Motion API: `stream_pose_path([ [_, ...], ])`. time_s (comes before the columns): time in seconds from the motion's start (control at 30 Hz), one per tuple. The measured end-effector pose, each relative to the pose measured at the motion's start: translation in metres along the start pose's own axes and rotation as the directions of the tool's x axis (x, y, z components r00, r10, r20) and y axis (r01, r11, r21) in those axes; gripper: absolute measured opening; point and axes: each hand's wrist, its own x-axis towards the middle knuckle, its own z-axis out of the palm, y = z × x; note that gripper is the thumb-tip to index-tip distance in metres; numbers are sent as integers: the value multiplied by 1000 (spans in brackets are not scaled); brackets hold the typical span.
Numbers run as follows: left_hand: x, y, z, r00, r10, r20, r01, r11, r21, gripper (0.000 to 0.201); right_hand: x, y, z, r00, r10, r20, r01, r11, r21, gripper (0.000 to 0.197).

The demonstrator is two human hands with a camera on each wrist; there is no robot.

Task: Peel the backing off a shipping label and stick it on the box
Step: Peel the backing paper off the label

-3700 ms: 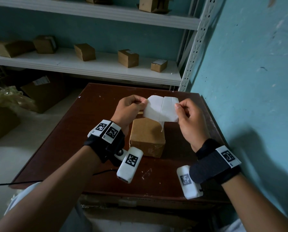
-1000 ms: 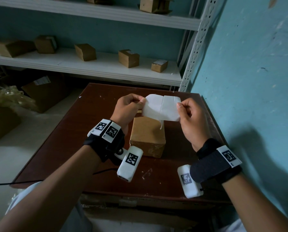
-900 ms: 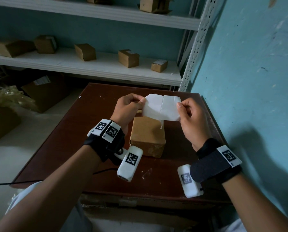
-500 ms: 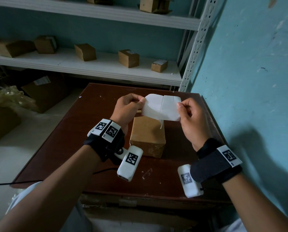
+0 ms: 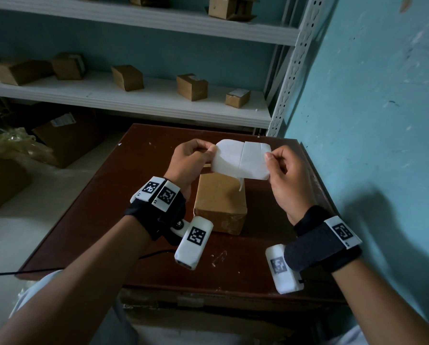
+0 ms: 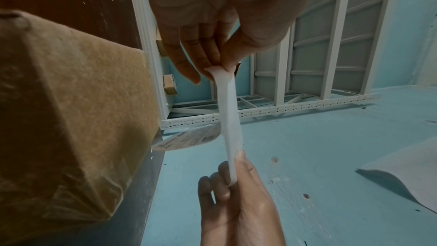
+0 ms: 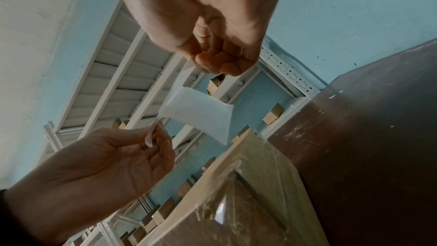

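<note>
Both hands hold a white shipping label (image 5: pixel 242 160) in the air above a brown cardboard box (image 5: pixel 219 202) that stands on the dark wooden table (image 5: pixel 96 207). My left hand (image 5: pixel 209 151) pinches the label's left edge and my right hand (image 5: pixel 269 158) pinches its right edge. A seam runs down the middle of the blank side, which faces me. In the left wrist view the label (image 6: pixel 228 119) shows edge-on, with a printed flap (image 6: pixel 189 139) curling off toward the box (image 6: pixel 71 109). In the right wrist view the label (image 7: pixel 201 115) hangs between the hands above the tape-wrapped box (image 7: pixel 248 194).
A white metal shelf (image 5: pixel 133 100) behind the table carries several small cardboard boxes (image 5: pixel 192 87). A blue wall (image 5: pixel 382 120) runs close along the table's right side. Larger cartons (image 5: pixel 66 138) sit on the floor to the left. A black cable (image 5: pixel 34 270) crosses the table's near left corner.
Almost nothing: both hands keep their pinch on the label above the box, which sits very slightly higher than 3.7 s ago.
</note>
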Motion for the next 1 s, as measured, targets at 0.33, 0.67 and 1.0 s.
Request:
stream_pose_path([
  [0.33,1,0,-1,1000,4,0,-4,1000,0,8,0,-1,0,1000,5,0,-5,1000,2,16],
  [0.67,2,-1,-3,1000,5,-4,-5,1000,2,8,1,2,-1,1000,-1,1,1,1000,9,18],
  [1.0,4,-2,-4,1000,14,-12,-14,1000,-6,8,1,3,-2,1000,-5,-4,5,1000,17,15],
])
